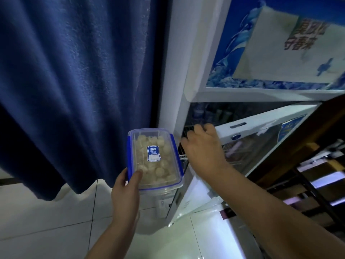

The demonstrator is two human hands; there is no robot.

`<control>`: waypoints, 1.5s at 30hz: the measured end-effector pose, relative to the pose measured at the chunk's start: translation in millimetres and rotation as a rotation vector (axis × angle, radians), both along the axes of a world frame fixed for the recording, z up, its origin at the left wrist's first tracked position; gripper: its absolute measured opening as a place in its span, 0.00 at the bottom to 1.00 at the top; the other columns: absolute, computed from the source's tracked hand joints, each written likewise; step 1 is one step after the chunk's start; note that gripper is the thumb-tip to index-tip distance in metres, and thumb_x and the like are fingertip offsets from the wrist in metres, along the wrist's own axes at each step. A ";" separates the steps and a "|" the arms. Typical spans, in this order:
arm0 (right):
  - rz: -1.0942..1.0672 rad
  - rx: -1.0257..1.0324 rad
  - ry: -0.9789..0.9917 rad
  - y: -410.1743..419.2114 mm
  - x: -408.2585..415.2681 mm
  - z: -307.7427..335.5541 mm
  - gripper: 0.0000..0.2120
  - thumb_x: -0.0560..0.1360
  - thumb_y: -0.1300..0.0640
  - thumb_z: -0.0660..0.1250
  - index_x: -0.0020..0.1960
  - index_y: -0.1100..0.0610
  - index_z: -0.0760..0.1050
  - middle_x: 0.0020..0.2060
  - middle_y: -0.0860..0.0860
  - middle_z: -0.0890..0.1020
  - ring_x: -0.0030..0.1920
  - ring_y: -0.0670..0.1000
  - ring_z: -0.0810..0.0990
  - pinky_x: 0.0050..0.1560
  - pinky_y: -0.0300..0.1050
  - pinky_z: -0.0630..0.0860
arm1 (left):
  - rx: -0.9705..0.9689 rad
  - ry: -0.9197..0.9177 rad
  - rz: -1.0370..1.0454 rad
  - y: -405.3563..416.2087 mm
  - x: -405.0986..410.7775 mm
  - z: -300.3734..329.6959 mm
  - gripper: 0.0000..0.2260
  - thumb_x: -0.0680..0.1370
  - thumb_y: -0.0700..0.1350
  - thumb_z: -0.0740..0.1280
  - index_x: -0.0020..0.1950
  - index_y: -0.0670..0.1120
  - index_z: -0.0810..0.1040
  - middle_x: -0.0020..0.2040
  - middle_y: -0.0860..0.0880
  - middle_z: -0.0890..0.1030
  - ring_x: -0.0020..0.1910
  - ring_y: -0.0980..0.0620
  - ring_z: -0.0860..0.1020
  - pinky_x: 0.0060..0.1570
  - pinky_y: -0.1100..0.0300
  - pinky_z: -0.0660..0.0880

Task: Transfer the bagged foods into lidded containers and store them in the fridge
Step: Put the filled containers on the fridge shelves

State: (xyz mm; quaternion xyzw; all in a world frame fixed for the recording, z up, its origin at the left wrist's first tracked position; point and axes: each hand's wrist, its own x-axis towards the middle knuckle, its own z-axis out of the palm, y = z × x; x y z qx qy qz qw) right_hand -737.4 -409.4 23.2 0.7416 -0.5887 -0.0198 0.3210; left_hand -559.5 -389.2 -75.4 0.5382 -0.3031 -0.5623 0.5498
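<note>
Clear rectangular plastic container (pixel 155 158) with blue lid clips, full of pale round food, ready for the fridge.
We grip its near end in our left hand (pixel 125 191); our right hand (pixel 202 146), just beside it, curls over the white glass fridge door (pixel 261 131) edge. We should swing it wide, then slide the container in level.

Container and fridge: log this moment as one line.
left hand: holds lidded container of pale food | right hand: grips fridge door edge | door: partly open | container: not yet inside

The lidded container (pixel 155 157) is sitting just left of the right hand (pixel 203 146). The fridge door (pixel 261 128) is standing right of that hand, the curtain (pixel 74 71) hanging left of both.
</note>
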 end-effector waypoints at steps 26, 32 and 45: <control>-0.603 -0.365 -0.465 409.9 -250.1 -30.6 0.28 0.65 0.57 0.73 0.64 0.63 0.73 0.60 0.59 0.75 0.63 0.60 0.67 0.62 0.59 0.71 | -0.103 0.048 -0.393 256.9 -276.9 26.8 0.08 0.76 0.43 0.65 0.54 0.49 0.78 0.49 0.47 0.83 0.48 0.45 0.82 0.49 0.48 0.78; -0.615 -0.407 -0.644 429.4 -288.1 -29.6 0.29 0.65 0.58 0.74 0.64 0.63 0.70 0.62 0.59 0.69 0.66 0.60 0.62 0.64 0.59 0.69 | -0.094 0.039 -0.419 270.1 -299.7 24.8 0.10 0.76 0.44 0.65 0.56 0.49 0.78 0.50 0.48 0.83 0.48 0.46 0.82 0.49 0.47 0.78; -0.488 -0.160 -0.705 310.2 -252.8 -48.9 0.13 0.71 0.52 0.66 0.54 0.57 0.75 0.49 0.54 0.78 0.51 0.58 0.77 0.51 0.53 0.73 | -0.010 -0.025 -0.287 191.9 -271.2 -7.2 0.13 0.76 0.46 0.66 0.60 0.47 0.76 0.52 0.48 0.82 0.48 0.47 0.82 0.42 0.52 0.78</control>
